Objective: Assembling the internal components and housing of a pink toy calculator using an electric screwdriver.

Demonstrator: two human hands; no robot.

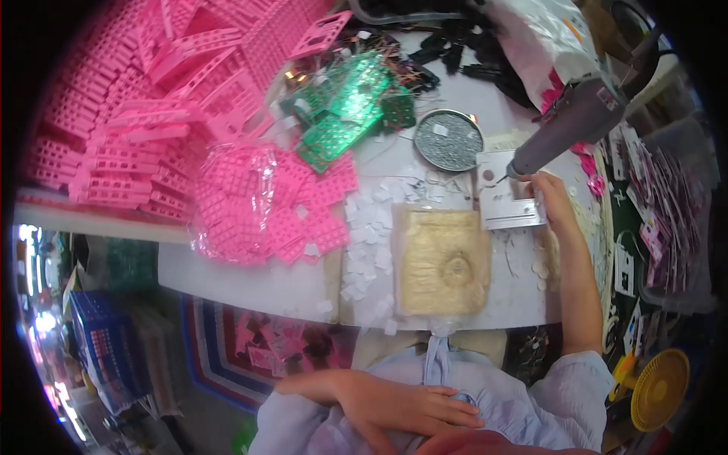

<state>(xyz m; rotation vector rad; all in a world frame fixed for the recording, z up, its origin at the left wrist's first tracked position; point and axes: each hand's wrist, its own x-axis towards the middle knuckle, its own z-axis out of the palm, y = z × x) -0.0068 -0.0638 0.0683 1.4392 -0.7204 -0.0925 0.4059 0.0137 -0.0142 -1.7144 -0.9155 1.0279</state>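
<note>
My right hand (553,200) grips the right edge of a flat silver-white plate (506,215) with a cutout and holes. Over that plate slants a grey electric screwdriver (570,121), its thin tip close to the plate's upper part; I cannot tell whether it touches. My left hand (409,407) lies across my light blue clothing, fingers stretched out and holding nothing. A round tin (449,141) full of small grey metal pieces sits beside the plate. Nearer to me lies a yellowish pad (436,292) wrapped in clear plastic.
Pink plastic panels (144,159) pile high at the left, some in a clear bag (235,201). Green circuit boards (345,125) lie behind small white squares (368,235). Black parts (455,53) lie at the back. Stacked flat pieces (671,212) and a yellow fan (660,389) stand right.
</note>
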